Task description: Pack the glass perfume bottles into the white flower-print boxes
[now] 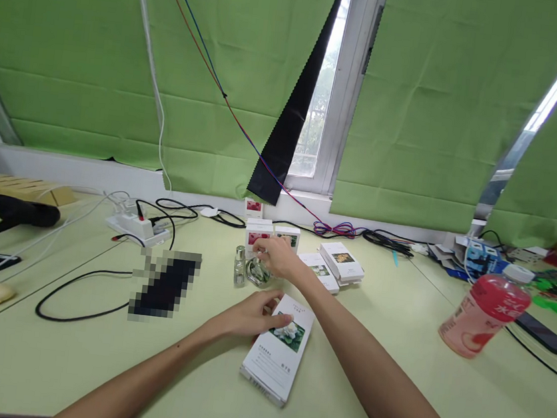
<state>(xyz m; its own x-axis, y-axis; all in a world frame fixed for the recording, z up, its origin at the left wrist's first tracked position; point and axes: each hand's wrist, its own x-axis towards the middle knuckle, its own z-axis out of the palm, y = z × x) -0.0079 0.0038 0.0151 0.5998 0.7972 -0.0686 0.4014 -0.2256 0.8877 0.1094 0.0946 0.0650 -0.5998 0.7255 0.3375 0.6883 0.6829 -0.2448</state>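
Left hand, grip partly closed, holding flat white flower-printed cardboard box at desk's six o'clock. Right hand hovering twelve from box, hold unclear; best avoiding knocking slim clear bottle, eleven.

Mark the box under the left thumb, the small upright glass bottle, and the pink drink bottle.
Box (280, 351), head view: printed upper face.
Glass bottle (239, 269), head view: glass body.
Drink bottle (488, 313), head view: pink side.
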